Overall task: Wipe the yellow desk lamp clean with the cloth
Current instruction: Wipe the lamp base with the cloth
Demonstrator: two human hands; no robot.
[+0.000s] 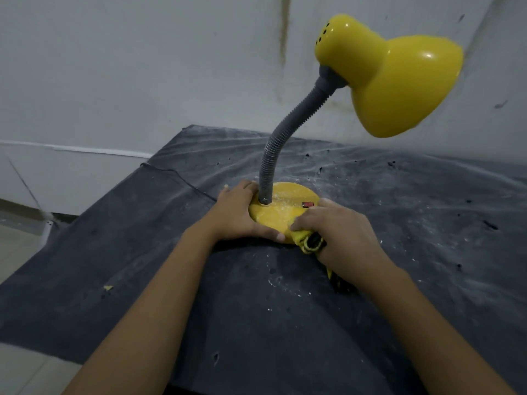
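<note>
Lamp base (pixel 281 208) gripped at rim by left hand (pixel 238 216); soft bunched cloth (pixel 309 242) held in right hand (pixel 342 235) — gooseneck (pixel 285 138) judged bendy, shade (pixel 399 78) slick — base judged safest hold

Dim, flat indoor light with a grey cast. Small glare spots on the shade of the lamp (pixel 399 81) at 1 o'clock. Soft dark shadow on the worktop (pixel 114 252) just below centre. Wide-angle bending at the edges; shade rim at 2 o'clock smeared, centre fairly sharp.
</note>
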